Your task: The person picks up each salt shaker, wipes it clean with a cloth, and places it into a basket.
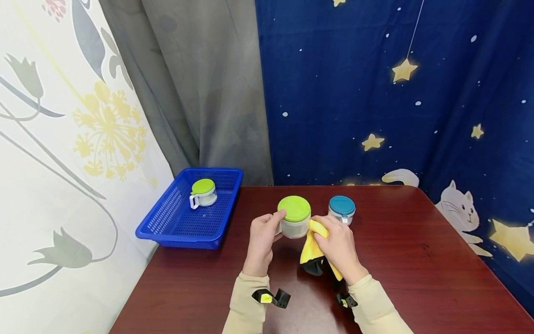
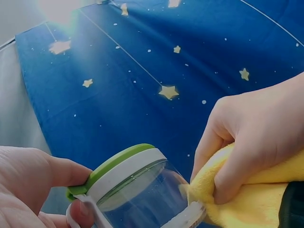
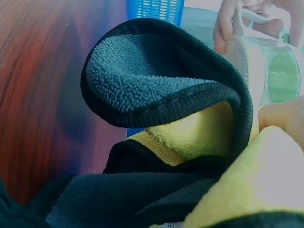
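Observation:
My left hand [image 1: 263, 236] grips a clear seasoning jar [image 1: 295, 228] by its white side handle, with the thumb on the edge of its green lid [image 1: 294, 208]. The jar is held up above the table and looks tilted in the left wrist view. My right hand [image 1: 337, 241] pinches a yellow and dark grey cloth [image 1: 312, 246]. In the left wrist view the bunched yellow cloth [image 2: 209, 183] touches the jar's side near its base. The cloth's loose folds [image 3: 156, 90] hang below the right hand and fill much of the right wrist view.
A second jar, with a blue lid [image 1: 342, 205], stands on the dark red table [image 1: 409, 250] just beyond the right hand. On the left, a blue plastic basket [image 1: 187, 239] contains another green-lidded jar [image 1: 204, 194]. Curtains hang behind the table.

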